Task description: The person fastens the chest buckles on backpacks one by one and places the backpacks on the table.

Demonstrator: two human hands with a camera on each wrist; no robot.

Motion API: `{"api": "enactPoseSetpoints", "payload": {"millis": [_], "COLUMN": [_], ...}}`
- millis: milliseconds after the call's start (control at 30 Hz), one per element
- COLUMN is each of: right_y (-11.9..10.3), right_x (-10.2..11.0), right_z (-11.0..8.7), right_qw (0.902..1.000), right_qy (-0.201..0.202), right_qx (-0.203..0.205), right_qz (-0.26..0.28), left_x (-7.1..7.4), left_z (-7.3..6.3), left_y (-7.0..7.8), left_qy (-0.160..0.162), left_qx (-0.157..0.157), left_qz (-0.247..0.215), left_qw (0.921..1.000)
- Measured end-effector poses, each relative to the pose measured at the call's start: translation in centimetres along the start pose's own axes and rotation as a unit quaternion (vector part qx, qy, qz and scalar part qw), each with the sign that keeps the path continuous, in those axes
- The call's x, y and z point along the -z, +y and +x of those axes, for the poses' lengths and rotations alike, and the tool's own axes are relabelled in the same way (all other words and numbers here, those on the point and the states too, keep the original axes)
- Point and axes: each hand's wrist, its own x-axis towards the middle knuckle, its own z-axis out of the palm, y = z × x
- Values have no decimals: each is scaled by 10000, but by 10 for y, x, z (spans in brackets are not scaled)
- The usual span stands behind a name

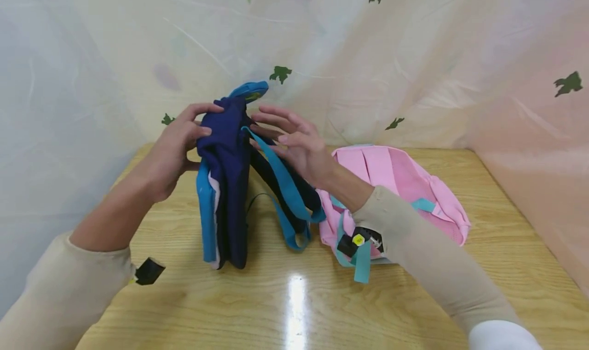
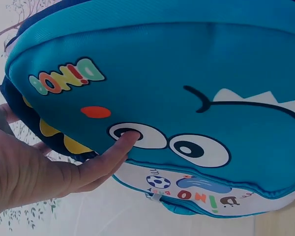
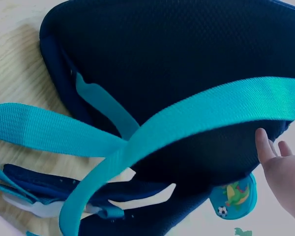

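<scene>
A navy and blue child's backpack (image 1: 230,150) stands upright on the table, its front facing left and its straps to the right. My left hand (image 1: 172,148) grips its upper side edge. In the left wrist view the thumb (image 2: 120,150) lies on the blue front panel (image 2: 152,64) by a printed cartoon eye, other fingers behind the edge. My right hand (image 1: 296,145) is beside the back panel (image 3: 187,44), near the shoulder straps (image 1: 280,179), fingers spread and loosely bent. The blue strap webbing (image 3: 211,105) loops across the right wrist view.
A pink backpack (image 1: 368,166) with teal straps lies to the right on the wooden table (image 1: 257,309), partly behind my right forearm. A pale curtain (image 1: 322,43) with green leaf shapes hangs behind and beside the table.
</scene>
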Motion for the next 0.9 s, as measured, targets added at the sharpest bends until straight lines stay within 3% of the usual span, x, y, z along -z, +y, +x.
{"api": "enactPoseSetpoints", "payload": {"millis": [167,267,333,400,500,767,833,900], "right_y": [-6,-11,-15,-17,-17,1,7,11], "right_x": [10,17,22,27,35,50,50,49], "right_z": [-4,-8,-10,-13,-18,-37,-41,-44], "right_qw": [9994,9950,9856,9694,9472,9154,9064,8999], "right_qy": [125,435,805,1120,1301,373,143,-26], "right_qx": [129,139,-57,-428,-1055,-2413,-2637,-2787], "right_qz": [-301,-886,-1484,-2142,-2735,-3202,-3297,-3354], "left_x": [17,28,34,39,46,68,73,78], "left_z": [-2,-5,-6,-8,-12,-21,-22,-23], "left_y": [-15,-23,-28,-31,-36,-49,-54,-61], "left_qy": [-30,-97,-149,-171,-196,-197,-323,-458], "left_qx": [-247,-438,-608,-801,-1006,-858,-894,-960], "left_qz": [-621,-1023,-1210,-1375,-1668,-2529,-2897,-3378], "left_qw": [9978,9937,9907,9871,9806,9635,9524,9352]}}
